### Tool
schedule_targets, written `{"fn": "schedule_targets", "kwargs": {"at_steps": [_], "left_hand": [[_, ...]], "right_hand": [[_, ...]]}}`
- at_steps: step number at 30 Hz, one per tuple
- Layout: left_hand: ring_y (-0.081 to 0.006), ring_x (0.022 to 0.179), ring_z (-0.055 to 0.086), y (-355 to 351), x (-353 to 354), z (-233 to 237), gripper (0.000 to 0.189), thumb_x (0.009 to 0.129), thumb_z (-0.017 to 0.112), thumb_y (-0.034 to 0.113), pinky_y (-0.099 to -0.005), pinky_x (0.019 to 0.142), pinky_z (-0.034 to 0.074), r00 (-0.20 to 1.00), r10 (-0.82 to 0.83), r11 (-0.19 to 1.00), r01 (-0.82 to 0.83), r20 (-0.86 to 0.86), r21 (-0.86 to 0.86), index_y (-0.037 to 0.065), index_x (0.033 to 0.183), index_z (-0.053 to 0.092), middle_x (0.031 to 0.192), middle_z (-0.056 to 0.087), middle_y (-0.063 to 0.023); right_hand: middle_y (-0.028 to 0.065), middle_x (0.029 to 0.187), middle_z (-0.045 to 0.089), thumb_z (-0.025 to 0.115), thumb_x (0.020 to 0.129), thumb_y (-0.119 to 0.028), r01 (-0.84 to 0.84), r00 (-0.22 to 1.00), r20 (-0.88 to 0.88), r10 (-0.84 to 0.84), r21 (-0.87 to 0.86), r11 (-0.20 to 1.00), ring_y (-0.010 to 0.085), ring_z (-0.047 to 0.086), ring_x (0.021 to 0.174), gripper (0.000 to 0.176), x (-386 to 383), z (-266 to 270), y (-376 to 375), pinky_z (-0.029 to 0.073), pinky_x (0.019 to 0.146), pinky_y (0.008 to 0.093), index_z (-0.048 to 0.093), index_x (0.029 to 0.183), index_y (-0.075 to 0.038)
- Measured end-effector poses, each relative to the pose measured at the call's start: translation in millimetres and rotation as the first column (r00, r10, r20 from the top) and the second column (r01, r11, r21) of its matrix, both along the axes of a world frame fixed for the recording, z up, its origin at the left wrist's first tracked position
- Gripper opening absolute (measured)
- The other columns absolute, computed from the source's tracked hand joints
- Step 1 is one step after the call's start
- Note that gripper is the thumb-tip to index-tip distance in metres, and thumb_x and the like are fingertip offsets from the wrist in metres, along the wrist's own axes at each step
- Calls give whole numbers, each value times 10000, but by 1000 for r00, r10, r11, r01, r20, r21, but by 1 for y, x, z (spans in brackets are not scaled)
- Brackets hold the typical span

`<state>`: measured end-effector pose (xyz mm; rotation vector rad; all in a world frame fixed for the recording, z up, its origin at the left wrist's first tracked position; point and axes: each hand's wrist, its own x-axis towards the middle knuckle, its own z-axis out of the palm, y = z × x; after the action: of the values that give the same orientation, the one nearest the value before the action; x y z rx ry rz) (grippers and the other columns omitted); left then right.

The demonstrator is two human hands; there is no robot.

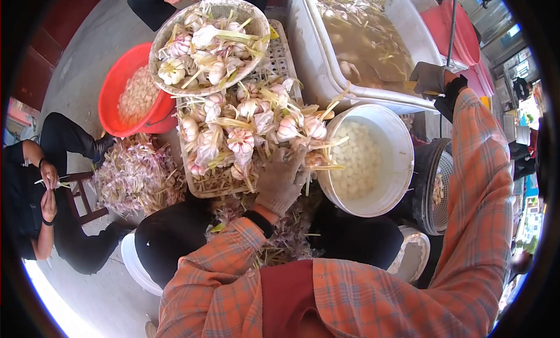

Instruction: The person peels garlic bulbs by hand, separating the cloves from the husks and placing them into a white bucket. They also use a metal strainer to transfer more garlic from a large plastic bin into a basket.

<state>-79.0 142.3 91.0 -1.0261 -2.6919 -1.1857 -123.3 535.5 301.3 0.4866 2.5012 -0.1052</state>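
My left hand (281,181), in a grey-brown knit glove, lies at the near right edge of a heap of garlic bulbs (240,140) with dry stalks. Its fingers are stretched out and apart, touching the stalks. The heap covers a pale plastic crate (279,56). My right hand (430,79), in a dark grey glove, is out to the right at the near rim of a large white tub (315,75). Its fingers are hard to make out, with a yellowish strip beside them. Between the hands stands a white bucket (398,183) holding peeled cloves (356,163) in liquid.
A round basket (256,17) of garlic sits on the crate's far end. Left are a red basin (109,98) of peeled cloves and a skin pile (137,174). A seated person's hands (49,192) are far left. A black basket (431,189) and thin pole (452,25) stand right.
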Motion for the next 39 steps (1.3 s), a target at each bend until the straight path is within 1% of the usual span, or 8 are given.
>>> {"fn": "schedule_targets", "kwargs": {"at_steps": [6,10,17,20,22,24,26,39], "left_hand": [[-329,934,569,-5,-5,-4,536,733,698,187,-415,781,478,1000,4,999,-4,11,35,135,1247,552,991,580,-131],[-330,975,562,-6,-3,-5,511,747,692,200,-411,806,475,999,35,999,-34,-23,42,137,1238,562,1003,589,-138],[-329,995,554,-9,-2,1,510,768,686,255,-414,814,475,996,81,997,-81,26,5,153,1249,551,1094,551,-156],[-330,1000,549,-9,-3,1,521,767,687,261,-415,815,474,996,88,996,-88,25,15,155,1256,541,1101,538,-159],[-331,1005,545,-9,-3,3,520,768,686,261,-416,815,474,994,102,994,-102,28,28,150,1255,539,1099,535,-160],[-331,1009,542,-11,-3,6,513,772,683,260,-414,815,475,992,122,992,-123,39,36,140,1250,540,1097,533,-161],[-330,1004,545,-14,-7,7,507,773,683,263,-412,809,477,992,125,992,-125,-2,28,134,1244,543,1095,533,-157],[-330,968,566,-12,-4,8,524,748,701,224,-395,797,480,991,116,990,-120,68,67,122,1238,544,1087,541,-144]], "right_hand": [[93,623,614,617,697,-96,181,980,-1,-197,-381,907,166,574,493,212,6,-8,20,452,470,299,661,838,55],[71,624,603,592,693,-114,219,966,-19,-258,-468,856,126,529,462,394,19,-8,30,424,435,268,654,1044,54],[62,619,589,600,722,-142,319,916,-6,-401,-596,737,100,494,431,438,38,-4,45,391,401,238,623,1120,39],[70,626,608,612,735,-165,328,940,49,-338,-411,851,135,565,496,440,26,-4,43,450,455,274,623,1131,26],[93,681,641,624,734,-183,18,993,117,-27,74,997,186,616,571,434,10,-14,44,492,528,319,630,1118,19],[135,854,683,612,743,-175,-375,907,372,198,498,782,280,674,777,337,-17,-53,64,528,699,395,659,1041,-26],[153,936,672,590,733,-136,-236,951,44,305,741,629,302,662,852,252,-13,-71,52,520,746,403,660,964,-64],[94,1053,649,591,728,-148,36,936,-330,120,430,902,282,593,1025,264,21,-34,-4,462,879,357,680,976,-127]]}}
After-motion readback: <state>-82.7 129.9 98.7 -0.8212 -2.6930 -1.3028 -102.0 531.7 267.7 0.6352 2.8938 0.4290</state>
